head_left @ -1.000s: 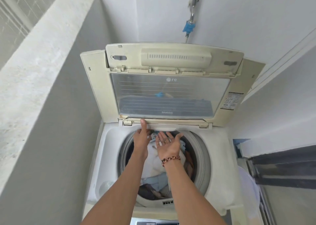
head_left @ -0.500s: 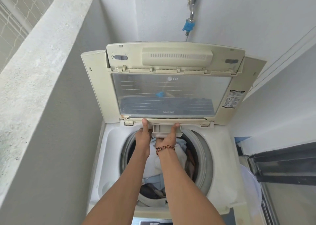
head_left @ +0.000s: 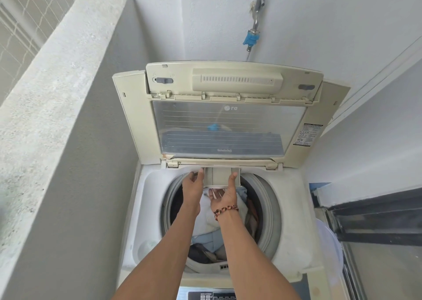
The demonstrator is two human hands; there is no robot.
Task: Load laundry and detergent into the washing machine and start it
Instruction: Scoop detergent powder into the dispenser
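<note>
A strip of control panel [head_left: 212, 295] is seen at the bottom edge, nearest the camera, between the two forearms. Beyond it the washing machine [head_left: 294, 208] stands with its drum [head_left: 271, 210] uncovered, and laundry [head_left: 219, 235] — pale, blue and dark pieces — is piled inside, below and on the near side of both sets of fingers. A braided bracelet [head_left: 225, 210] is worn on the right wrist. The right hand [head_left: 225, 196] is turned palm up beneath the detergent drawer [head_left: 221, 176], its thumb laid up against the drawer's front right part while the remaining fingers are hidden under it; a grip from below is suggested, though the curl cannot be told. The left hand [head_left: 193, 185] is set at the drawer's left side, thumb pressed to its left wall, fingers reaching behind and mostly out of sight. The drawer juts out from the back rim, directly above the fingertips. Farther back the lid [head_left: 228, 126] is propped upright, and on the wall beyond it a tap [head_left: 257, 14] with a blue fitting is fixed — a concrete ledge [head_left: 57, 83] runs well to the left of the hands
</note>
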